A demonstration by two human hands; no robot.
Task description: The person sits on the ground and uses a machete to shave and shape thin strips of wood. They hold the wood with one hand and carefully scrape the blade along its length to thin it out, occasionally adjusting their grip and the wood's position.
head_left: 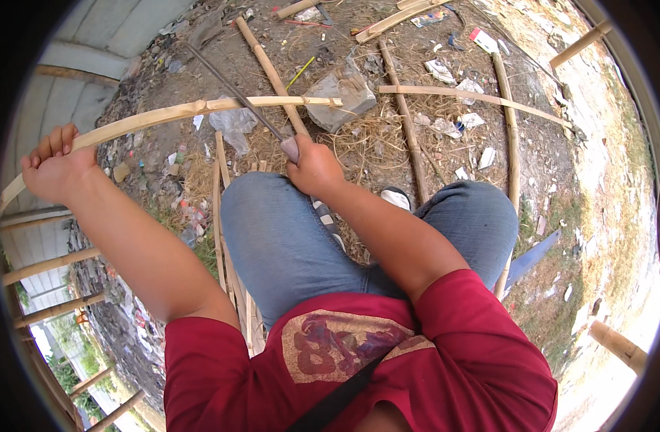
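My left hand (60, 164), out at the far left, is closed around one end of a long split bamboo strip (150, 117). The pale strip bows across in front of me, and its other end lies over a grey block (342, 97). In front of my left knee, my right hand (315, 169) grips the handle of a long, narrow-bladed knife (225, 81). Its dark blade points away to the upper left and crosses the strip. Whether the edge touches the bamboo I cannot tell. A thicker bamboo pole (261, 59) runs under the strip near the block.
Wooden poles (404, 122) lie on the littered ground ahead, with another bamboo strip (481, 96) across them. A blue saw-like blade (533, 259) is beside my right knee. Bamboo pieces (225, 209) lie by my left leg. A pale panelled wall (85, 43) stands at left.
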